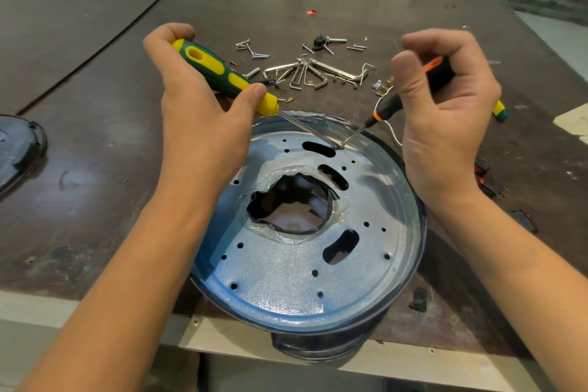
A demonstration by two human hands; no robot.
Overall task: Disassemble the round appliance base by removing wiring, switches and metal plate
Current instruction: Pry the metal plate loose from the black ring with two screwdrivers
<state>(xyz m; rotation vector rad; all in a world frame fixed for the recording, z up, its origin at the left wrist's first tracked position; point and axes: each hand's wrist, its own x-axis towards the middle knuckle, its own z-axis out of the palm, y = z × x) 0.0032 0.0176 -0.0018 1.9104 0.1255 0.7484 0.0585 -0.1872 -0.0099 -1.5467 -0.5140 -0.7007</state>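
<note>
The round appliance base (410, 200) sits at the table's near edge with its perforated metal plate (286, 280) facing up, a ragged taped hole at its centre. My left hand (197, 99) grips a green and yellow screwdriver (222, 73). My right hand (445, 105) grips a black and orange screwdriver (391, 105). Both shafts slant down and their tips meet at one screw (341, 146) near the plate's far rim. A white wire (393, 134) trails out behind the base.
Loose screws (251, 49), a set of hex keys (311, 71) and a small black knob part (319, 41) lie behind the base. Red switches (483, 169) and black bits lie at right. A dark round cover (19, 149) sits at the left edge. Another yellow-green tool (500, 109) shows behind my right hand.
</note>
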